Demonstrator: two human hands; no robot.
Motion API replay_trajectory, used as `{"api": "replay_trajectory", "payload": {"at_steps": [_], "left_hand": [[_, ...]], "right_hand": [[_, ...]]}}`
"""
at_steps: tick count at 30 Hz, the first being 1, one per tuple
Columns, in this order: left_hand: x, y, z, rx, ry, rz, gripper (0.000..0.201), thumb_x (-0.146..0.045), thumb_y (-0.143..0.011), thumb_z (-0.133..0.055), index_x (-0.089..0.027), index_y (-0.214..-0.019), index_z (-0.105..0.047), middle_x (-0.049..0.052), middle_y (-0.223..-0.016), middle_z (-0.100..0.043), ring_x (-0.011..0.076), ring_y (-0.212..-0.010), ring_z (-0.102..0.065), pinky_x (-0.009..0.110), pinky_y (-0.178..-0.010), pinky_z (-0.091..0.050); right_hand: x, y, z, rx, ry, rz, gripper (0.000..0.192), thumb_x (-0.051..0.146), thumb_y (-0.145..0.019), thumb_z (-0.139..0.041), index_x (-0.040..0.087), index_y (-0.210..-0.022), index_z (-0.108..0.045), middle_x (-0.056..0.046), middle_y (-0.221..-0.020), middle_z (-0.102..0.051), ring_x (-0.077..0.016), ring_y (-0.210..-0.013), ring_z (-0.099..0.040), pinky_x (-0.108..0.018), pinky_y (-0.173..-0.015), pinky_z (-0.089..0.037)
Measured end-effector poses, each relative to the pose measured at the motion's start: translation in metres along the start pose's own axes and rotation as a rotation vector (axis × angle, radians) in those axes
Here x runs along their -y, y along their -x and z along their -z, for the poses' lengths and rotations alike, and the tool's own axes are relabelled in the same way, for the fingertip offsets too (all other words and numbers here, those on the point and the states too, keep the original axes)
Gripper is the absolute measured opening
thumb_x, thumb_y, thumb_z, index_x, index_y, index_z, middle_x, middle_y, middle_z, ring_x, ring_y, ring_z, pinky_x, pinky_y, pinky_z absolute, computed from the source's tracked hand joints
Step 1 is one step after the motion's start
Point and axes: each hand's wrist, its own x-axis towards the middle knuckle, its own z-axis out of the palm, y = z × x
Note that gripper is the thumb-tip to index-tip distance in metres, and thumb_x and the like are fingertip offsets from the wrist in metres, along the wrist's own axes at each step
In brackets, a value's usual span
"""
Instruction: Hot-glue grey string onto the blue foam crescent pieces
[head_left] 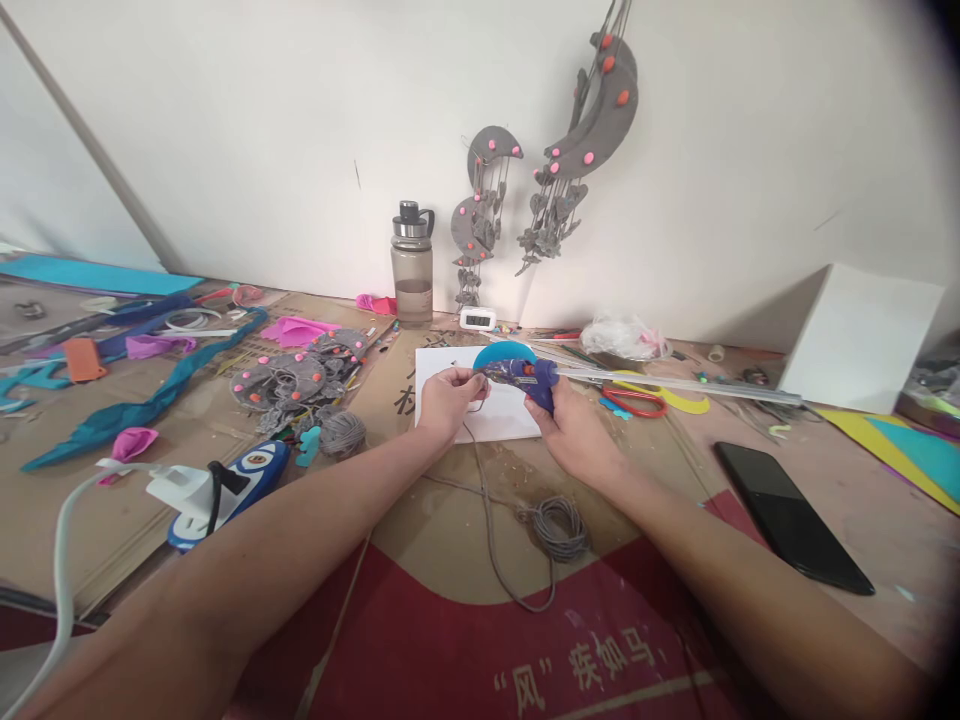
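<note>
My right hand (571, 432) grips a blue hot glue gun (525, 378) by its handle, nozzle pointing left over a white sheet (504, 415). My left hand (448, 398) pinches the end of a thin grey cord (480, 480) right at the nozzle. The cord runs down the table to a small coil (556, 524). A blue crescent piece (504, 352) lies just behind the glue gun on the sheet. A clear glue stick (675, 384) sticks out of the gun's back toward the right.
Grey felt pieces with pink dots (294, 380) and a ball of grey yarn (342, 432) lie left of the hands. A power strip (225, 484), water bottle (412, 264), red scissors (634, 402), black phone (792, 516) and white box (859, 336) stand around. Grey moon mobiles (555, 170) hang on the wall.
</note>
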Motion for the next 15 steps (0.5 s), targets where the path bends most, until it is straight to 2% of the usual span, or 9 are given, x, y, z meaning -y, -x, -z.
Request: {"api": "replay_trajectory", "payload": {"at_steps": [15], "left_hand": [[0.0014,-0.001,0.001,-0.011,0.08,-0.04,0.022,-0.032,-0.064,-0.074,-0.012,-0.066,-0.066,0.003,-0.065,-0.065,0.0113,-0.062,-0.06,0.03,-0.073,-0.052]], "right_hand": [[-0.0022,-0.0014,0.0025,-0.018,0.085,-0.037,0.028,0.03,-0.09,-0.043,0.012,-0.111,-0.049,-0.015,-0.097,-0.066,-0.0265,-0.086,-0.061,-0.032,-0.071,-0.043]]}}
